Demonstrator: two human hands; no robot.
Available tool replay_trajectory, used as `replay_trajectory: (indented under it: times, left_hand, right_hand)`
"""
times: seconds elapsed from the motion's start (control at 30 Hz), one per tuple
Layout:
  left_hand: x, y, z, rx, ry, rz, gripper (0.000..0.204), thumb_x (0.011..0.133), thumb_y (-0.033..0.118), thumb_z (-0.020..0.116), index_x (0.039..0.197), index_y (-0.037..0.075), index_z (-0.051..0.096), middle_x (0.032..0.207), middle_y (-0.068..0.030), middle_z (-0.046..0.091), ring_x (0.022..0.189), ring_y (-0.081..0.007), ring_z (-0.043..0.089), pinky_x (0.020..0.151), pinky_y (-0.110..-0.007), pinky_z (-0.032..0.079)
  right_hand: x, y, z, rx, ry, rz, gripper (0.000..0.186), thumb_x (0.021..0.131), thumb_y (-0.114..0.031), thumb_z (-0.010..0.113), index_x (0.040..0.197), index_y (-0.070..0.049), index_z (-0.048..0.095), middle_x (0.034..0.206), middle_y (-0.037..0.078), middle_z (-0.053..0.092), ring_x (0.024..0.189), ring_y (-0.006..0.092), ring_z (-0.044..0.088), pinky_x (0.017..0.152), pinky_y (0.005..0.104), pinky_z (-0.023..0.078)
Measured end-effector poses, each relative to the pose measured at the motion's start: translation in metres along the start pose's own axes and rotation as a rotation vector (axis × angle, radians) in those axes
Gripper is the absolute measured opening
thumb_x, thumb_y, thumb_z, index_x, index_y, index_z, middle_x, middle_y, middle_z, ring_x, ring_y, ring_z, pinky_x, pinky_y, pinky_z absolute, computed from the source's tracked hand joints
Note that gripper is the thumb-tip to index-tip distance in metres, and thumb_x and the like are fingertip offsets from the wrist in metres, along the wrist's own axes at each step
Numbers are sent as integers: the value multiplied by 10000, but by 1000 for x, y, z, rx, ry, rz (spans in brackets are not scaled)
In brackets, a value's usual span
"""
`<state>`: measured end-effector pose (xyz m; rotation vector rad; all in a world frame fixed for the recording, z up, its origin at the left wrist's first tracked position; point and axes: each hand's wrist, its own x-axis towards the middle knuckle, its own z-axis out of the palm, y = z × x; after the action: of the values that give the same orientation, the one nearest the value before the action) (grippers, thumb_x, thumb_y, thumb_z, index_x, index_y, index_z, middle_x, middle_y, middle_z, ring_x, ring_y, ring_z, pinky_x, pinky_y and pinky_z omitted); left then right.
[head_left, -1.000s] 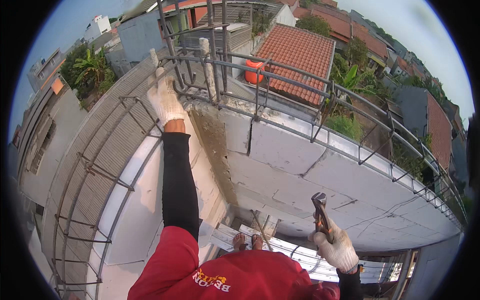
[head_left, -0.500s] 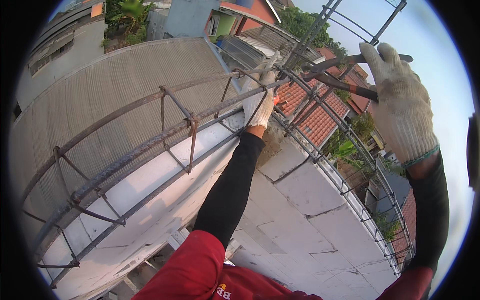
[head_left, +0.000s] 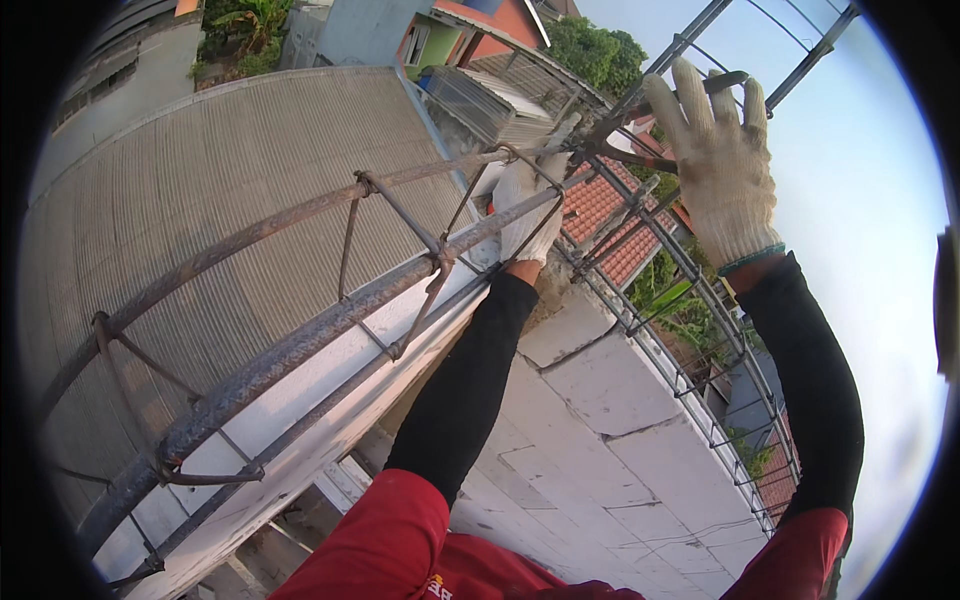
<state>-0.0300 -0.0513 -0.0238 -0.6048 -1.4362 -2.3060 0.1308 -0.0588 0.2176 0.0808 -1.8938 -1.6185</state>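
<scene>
My right hand [head_left: 715, 170], in a cream knitted glove, is at the upper right with its fingers reaching over the handles of dark pincers [head_left: 640, 158]. The pincers have a reddish band on one handle, and their jaw end is at the corner where the steel bars cross. My left hand [head_left: 530, 210], gloved too, is behind the bars of the rebar cage [head_left: 330, 295], close below that corner. Its fingers are largely hidden by the bars, so their grip does not show. A small bit of orange shows beside this glove.
A pale block wall [head_left: 610, 400] runs below the cage, and a second rebar cage [head_left: 700, 300] lies along its right side. Upright bars [head_left: 680, 50] rise at the corner. Beyond are a corrugated roof [head_left: 280, 150], a red tiled roof [head_left: 605, 215] and trees.
My right hand and the pincers have shifted left in the picture, and the right-hand fingers are more spread. The view has turned slightly. My left hand stays by the bar corner.
</scene>
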Motion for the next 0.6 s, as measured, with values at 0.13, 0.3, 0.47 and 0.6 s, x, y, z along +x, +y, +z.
replay_trajectory:
  times: [0.13, 0.3, 0.47, 0.6]
  left_hand:
    - [-2, 2, 5, 14, 40, 37, 375, 1008, 284, 689, 1235, -14, 690, 1106, -173, 733, 967, -277, 696, 833, -404, 549]
    - [-3, 16, 2, -3, 76, 78, 362, 1001, 296, 691, 1188, -13, 706, 1057, -182, 734, 940, -303, 701, 812, -418, 543]
    - [-4, 22, -1, 3, 95, 96, 353, 994, 309, 692, 1140, -11, 721, 1007, -191, 736, 914, -329, 706, 791, -431, 537]
    - [-3, 28, -5, 10, 112, 113, 350, 988, 319, 693, 1102, -10, 733, 968, -198, 737, 892, -349, 710, 774, -442, 532]
  right_hand:
    - [-11, -9, 7, -16, -17, 22, 749, 875, -13, 693, 1555, -201, 442, 1488, 51, 482, 1293, 260, 567, 1260, 554, 316]
    - [-14, -14, 10, -23, -20, 95, 692, 890, -17, 675, 1524, -183, 453, 1447, 59, 508, 1222, 248, 610, 1231, 550, 340]
    - [-9, -12, 0, 29, -89, 76, 630, 906, 17, 648, 1485, -145, 460, 1392, 71, 531, 1133, 247, 653, 1220, 564, 351]
    - [-10, -14, 2, -32, -110, 71, 638, 915, 24, 644, 1498, -138, 441, 1402, 76, 520, 1136, 256, 652, 1228, 570, 342]
